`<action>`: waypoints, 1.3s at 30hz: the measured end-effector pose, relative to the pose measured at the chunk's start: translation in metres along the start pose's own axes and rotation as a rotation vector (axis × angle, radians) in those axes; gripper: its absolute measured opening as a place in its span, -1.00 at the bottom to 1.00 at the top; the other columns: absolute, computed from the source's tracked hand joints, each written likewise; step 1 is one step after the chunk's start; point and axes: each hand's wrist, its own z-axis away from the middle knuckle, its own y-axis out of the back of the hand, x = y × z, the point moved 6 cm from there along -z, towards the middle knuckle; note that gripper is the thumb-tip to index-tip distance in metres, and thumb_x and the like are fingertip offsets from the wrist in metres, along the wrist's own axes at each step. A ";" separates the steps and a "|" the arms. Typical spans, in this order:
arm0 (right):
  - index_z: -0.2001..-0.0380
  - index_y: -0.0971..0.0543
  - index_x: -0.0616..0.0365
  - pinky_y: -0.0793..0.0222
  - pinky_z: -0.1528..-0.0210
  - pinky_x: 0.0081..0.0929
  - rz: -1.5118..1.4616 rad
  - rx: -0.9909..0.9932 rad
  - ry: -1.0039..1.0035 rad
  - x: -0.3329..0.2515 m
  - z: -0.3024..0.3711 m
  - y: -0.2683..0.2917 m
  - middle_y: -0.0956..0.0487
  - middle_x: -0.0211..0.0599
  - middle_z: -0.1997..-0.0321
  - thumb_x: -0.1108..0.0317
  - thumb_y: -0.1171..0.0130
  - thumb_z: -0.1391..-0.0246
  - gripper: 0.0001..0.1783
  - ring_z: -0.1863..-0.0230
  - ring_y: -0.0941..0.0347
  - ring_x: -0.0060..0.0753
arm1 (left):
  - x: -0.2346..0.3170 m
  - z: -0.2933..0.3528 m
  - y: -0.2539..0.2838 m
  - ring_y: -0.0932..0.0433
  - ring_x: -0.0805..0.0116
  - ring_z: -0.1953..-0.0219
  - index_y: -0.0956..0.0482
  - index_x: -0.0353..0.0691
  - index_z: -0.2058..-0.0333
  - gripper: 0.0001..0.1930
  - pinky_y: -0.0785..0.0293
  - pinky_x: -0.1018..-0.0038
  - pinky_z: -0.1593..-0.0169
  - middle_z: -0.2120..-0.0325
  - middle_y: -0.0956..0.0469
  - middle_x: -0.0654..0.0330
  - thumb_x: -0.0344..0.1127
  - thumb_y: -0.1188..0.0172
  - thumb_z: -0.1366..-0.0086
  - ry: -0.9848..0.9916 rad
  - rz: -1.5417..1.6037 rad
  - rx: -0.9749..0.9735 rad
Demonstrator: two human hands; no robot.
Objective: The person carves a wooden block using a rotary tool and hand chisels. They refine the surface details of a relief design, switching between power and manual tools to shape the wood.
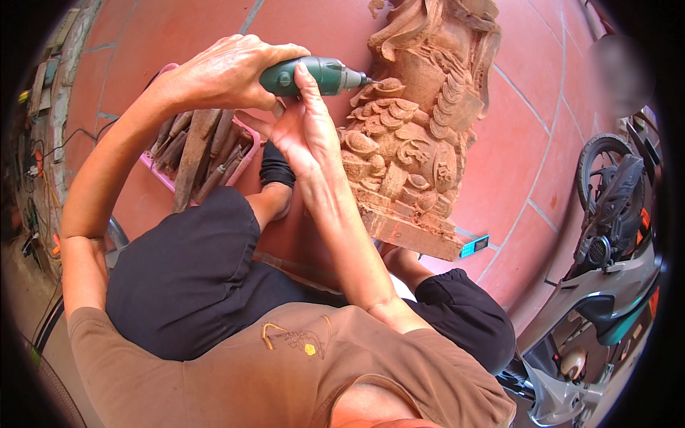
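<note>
I find both hands closed on one green rotary tool (314,76). The left hand (228,71) wraps over the rear of its body from above; the right hand (308,132) rises from below, its forefinger laid across the barrel near the front. The tool's long axis runs nearly level across the view, its dark nose pointing to my right, and the tip meets the carved wooden sculpture (417,121) at its upper left edge, among the scrolled ornament. The sculpture stands upright on a squared base on the red tiled floor (521,157), just beside my right knee. Behind the left forearm sits a pink tray (242,157) filled with long wooden-handled chisels (200,146). A small turquoise object (474,246) lies on the floor near the sculpture's base. A parked motor scooter (606,285) occupies the right edge, well apart.
</note>
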 end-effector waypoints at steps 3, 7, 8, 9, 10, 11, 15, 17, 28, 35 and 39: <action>-0.20 -0.31 0.09 -0.32 -0.17 0.42 0.006 -0.031 -0.005 -0.001 0.005 -0.003 -0.41 -0.19 -0.22 0.05 -0.20 -0.19 -0.39 -0.21 -0.39 0.01 | 0.003 0.004 0.001 -0.60 -0.12 0.24 -0.44 -0.19 -0.13 -0.29 -0.48 0.11 0.16 0.33 -0.61 -0.16 -0.33 -0.31 0.12 -0.053 -0.032 0.043; -0.18 -0.33 0.06 -0.34 -0.14 0.40 0.025 -0.019 -0.028 0.003 0.006 -0.007 -0.43 -0.21 -0.20 0.05 -0.18 -0.21 -0.43 -0.18 -0.42 -0.02 | 0.004 0.011 0.003 -0.58 -0.12 0.25 -0.47 -0.21 -0.08 -0.36 -0.47 0.10 0.14 0.34 -0.62 -0.12 -0.34 -0.31 0.08 -0.012 -0.025 0.080; -0.18 -0.33 0.05 -0.34 -0.14 0.40 0.024 -0.016 -0.032 0.002 0.005 -0.007 -0.44 -0.22 -0.19 0.05 -0.18 -0.21 -0.44 -0.17 -0.43 -0.03 | 0.003 0.011 0.003 -0.58 -0.13 0.24 -0.47 -0.21 -0.08 -0.36 -0.47 0.10 0.13 0.34 -0.62 -0.11 -0.34 -0.31 0.08 -0.003 -0.018 0.079; -0.18 -0.34 0.05 -0.34 -0.14 0.39 0.024 -0.014 -0.036 0.002 0.005 -0.007 -0.44 -0.23 -0.19 0.06 -0.18 -0.21 -0.44 -0.16 -0.44 -0.03 | 0.002 0.011 0.003 -0.58 -0.13 0.23 -0.47 -0.22 -0.08 -0.36 -0.47 0.10 0.12 0.33 -0.62 -0.11 -0.34 -0.31 0.09 0.006 -0.011 0.079; -0.18 -0.34 0.05 -0.34 -0.14 0.39 0.016 -0.021 -0.041 0.003 0.003 -0.006 -0.45 -0.24 -0.18 0.05 -0.18 -0.21 -0.44 -0.16 -0.44 -0.03 | 0.003 0.011 0.003 -0.58 -0.12 0.23 -0.47 -0.22 -0.08 -0.36 -0.47 0.10 0.12 0.33 -0.62 -0.11 -0.34 -0.30 0.10 0.002 -0.019 0.078; -0.17 -0.34 0.04 -0.34 -0.15 0.38 0.008 -0.027 -0.044 0.003 0.002 -0.003 -0.45 -0.24 -0.18 0.05 -0.19 -0.21 -0.44 -0.16 -0.44 -0.03 | 0.003 0.010 0.001 -0.58 -0.12 0.22 -0.47 -0.22 -0.08 -0.36 -0.47 0.11 0.11 0.32 -0.62 -0.11 -0.33 -0.30 0.10 -0.004 -0.027 0.078; -0.18 -0.34 0.05 -0.33 -0.16 0.39 -0.007 -0.046 -0.055 0.003 -0.003 0.003 -0.45 -0.24 -0.19 0.05 -0.21 -0.19 -0.42 -0.18 -0.43 -0.03 | 0.000 0.006 -0.004 -0.60 -0.13 0.23 -0.43 -0.19 -0.14 -0.31 -0.47 0.11 0.15 0.33 -0.61 -0.16 -0.33 -0.30 0.09 -0.051 -0.065 0.078; -0.19 -0.33 0.06 -0.31 -0.18 0.40 -0.033 -0.043 -0.058 0.003 -0.004 0.005 -0.44 -0.22 -0.21 0.07 -0.22 -0.18 -0.40 -0.20 -0.41 0.00 | -0.001 0.004 -0.004 -0.60 -0.13 0.24 -0.43 -0.20 -0.12 -0.33 -0.47 0.11 0.16 0.34 -0.61 -0.16 -0.35 -0.28 0.07 -0.038 -0.065 0.057; -0.20 -0.31 0.05 -0.29 -0.18 0.45 -0.044 -0.040 -0.049 0.002 0.000 0.003 -0.41 -0.22 -0.23 0.08 -0.23 -0.17 -0.39 -0.23 -0.38 0.03 | -0.003 0.003 -0.005 -0.60 -0.14 0.25 -0.45 -0.22 -0.11 -0.33 -0.48 0.10 0.16 0.36 -0.61 -0.16 -0.37 -0.29 0.10 -0.016 -0.063 0.041; -0.19 -0.33 0.05 -0.36 -0.13 0.41 -0.032 -0.020 -0.046 0.003 0.009 -0.001 -0.44 -0.26 -0.19 0.07 -0.21 -0.19 -0.42 -0.18 -0.43 -0.06 | 0.006 0.006 0.000 -0.60 -0.14 0.23 -0.44 -0.20 -0.13 -0.27 -0.48 0.10 0.14 0.33 -0.62 -0.16 -0.34 -0.33 0.15 -0.044 -0.028 0.022; -0.18 -0.33 0.06 -0.38 -0.13 0.39 -0.019 -0.014 -0.030 0.002 0.010 0.002 -0.44 -0.22 -0.18 0.07 -0.21 -0.20 -0.43 -0.17 -0.43 -0.05 | 0.010 0.007 0.000 -0.60 -0.14 0.24 -0.44 -0.19 -0.14 -0.27 -0.49 0.11 0.16 0.32 -0.62 -0.15 -0.35 -0.33 0.15 -0.053 -0.004 0.040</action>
